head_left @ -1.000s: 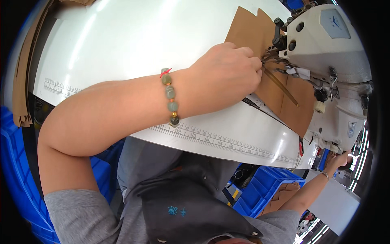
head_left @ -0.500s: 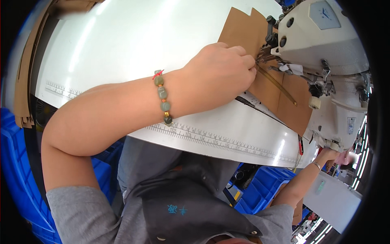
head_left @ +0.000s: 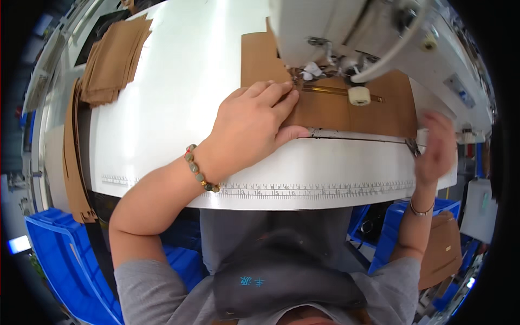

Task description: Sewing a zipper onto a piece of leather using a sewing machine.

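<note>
A brown flat panel [head_left: 374, 116] lies under the white sewing machine [head_left: 309, 21], with a gold-coloured zipper [head_left: 330, 90] running along it. My left hand [head_left: 249, 127] rests on the panel's left part, palm down, its fingers stretched out close to the needle area and its thumb apart. The needle itself is hard to make out. Beyond the panel's right end, my right hand [head_left: 436, 146] is raised and smeared by motion; whether it holds anything cannot be seen. A small dark metal tool [head_left: 413, 147] sits at the panel's lower right corner.
A stack of brown pieces [head_left: 114, 59] lies at the table's far left. More brown pieces [head_left: 76, 157] hang over its left edge. A ruler scale [head_left: 303, 190] runs along the front of the white table [head_left: 162, 97]. Blue bins [head_left: 65, 244] stand below, left and right.
The view has turned and shifted. My right hand has come from the machine's right side to beside the panel. My left hand, still at the needle area, has flattened with its thumb out.
</note>
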Available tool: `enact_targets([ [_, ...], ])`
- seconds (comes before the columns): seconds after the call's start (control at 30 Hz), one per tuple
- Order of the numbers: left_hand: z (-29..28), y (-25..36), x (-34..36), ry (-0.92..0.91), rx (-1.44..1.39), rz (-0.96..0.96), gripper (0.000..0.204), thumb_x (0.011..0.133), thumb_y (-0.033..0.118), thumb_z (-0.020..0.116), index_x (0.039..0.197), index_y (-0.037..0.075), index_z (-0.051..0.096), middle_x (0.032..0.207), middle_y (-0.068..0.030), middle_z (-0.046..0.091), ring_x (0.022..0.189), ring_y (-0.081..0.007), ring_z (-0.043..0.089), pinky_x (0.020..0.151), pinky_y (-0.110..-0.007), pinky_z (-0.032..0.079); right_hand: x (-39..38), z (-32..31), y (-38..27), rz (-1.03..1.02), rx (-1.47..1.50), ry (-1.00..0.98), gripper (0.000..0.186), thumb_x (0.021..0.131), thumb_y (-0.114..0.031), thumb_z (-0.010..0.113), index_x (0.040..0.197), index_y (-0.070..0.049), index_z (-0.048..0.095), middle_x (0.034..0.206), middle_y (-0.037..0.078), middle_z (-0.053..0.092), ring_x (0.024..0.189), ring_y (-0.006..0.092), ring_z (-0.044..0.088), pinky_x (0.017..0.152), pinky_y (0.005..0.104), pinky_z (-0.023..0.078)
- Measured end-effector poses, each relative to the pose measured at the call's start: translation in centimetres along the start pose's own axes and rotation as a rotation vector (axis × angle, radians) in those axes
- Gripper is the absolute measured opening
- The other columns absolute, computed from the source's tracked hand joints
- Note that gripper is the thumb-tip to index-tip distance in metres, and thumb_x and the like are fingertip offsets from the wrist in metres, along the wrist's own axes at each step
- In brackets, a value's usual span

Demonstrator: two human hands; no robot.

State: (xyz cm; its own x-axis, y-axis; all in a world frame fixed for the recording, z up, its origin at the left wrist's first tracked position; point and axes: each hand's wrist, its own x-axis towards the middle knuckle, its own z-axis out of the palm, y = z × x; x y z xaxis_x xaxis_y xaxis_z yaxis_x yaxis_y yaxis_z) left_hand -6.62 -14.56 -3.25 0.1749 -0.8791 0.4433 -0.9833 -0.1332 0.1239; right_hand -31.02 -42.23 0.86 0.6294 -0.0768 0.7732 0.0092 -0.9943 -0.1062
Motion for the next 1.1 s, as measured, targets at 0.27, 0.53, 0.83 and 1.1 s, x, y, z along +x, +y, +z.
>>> enact_targets([
  [0.27, -0.7, -0.2, 1.0, -0.061, -0.083, -0.094, 0.036, 0.089, 0.03, 0.08, 0.119, 0.009, 0.079, 0.122, -0.0037, 0.074, 0.101, -0.0253, 0.072, 0.086, -0.035, 0.059, 3.5, 11.6, -6.6, -0.096, 0.105, -0.505, 0.03, 0.089, -0.028, 0.078, 0.108, -0.007, 0.073, 0.111, 0.006, 0.071, 0.109, 0.0242, 0.068, 0.089, 0.038, 0.057],
  [0.53, -0.7, -0.3, 1.3, -0.054, -0.067, -0.049, 0.038, 0.087, 0.026, 0.082, 0.12, 0.008, 0.078, 0.116, -0.006, 0.074, 0.101, -0.0266, 0.071, 0.086, -0.036, 0.059, 2.4, 12.6, -6.6, -0.182, 0.007, -0.373, 0.038, 0.088, -0.032, 0.077, 0.112, -0.004, 0.073, 0.124, 0.009, 0.072, 0.111, 0.0237, 0.068, 0.093, 0.0362, 0.055],
  [0.83, -0.6, -0.4, 1.5, -0.064, -0.055, -0.045, 0.038, 0.087, 0.025, 0.081, 0.12, 0.007, 0.078, 0.117, -0.006, 0.073, 0.101, -0.0259, 0.07, 0.086, -0.037, 0.058, 2.4, 12.8, -6.5, -0.187, 0.015, -0.36, 0.041, 0.091, -0.033, 0.075, 0.118, -0.003, 0.073, 0.129, 0.008, 0.072, 0.116, 0.0216, 0.066, 0.096, 0.0357, 0.054],
  [1.1, -0.5, -0.5, 1.8, -0.05, -0.05, -0.042, 0.037, 0.087, 0.024, 0.082, 0.12, 0.008, 0.078, 0.112, -0.0062, 0.073, 0.098, -0.027, 0.07, 0.085, -0.037, 0.058, 2.4, 13.2, -6.3, -0.173, 0.006, -0.387, 0.04, 0.093, -0.033, 0.073, 0.119, -0.003, 0.073, 0.129, 0.008, 0.073, 0.118, 0.0219, 0.066, 0.099, 0.0365, 0.052],
])
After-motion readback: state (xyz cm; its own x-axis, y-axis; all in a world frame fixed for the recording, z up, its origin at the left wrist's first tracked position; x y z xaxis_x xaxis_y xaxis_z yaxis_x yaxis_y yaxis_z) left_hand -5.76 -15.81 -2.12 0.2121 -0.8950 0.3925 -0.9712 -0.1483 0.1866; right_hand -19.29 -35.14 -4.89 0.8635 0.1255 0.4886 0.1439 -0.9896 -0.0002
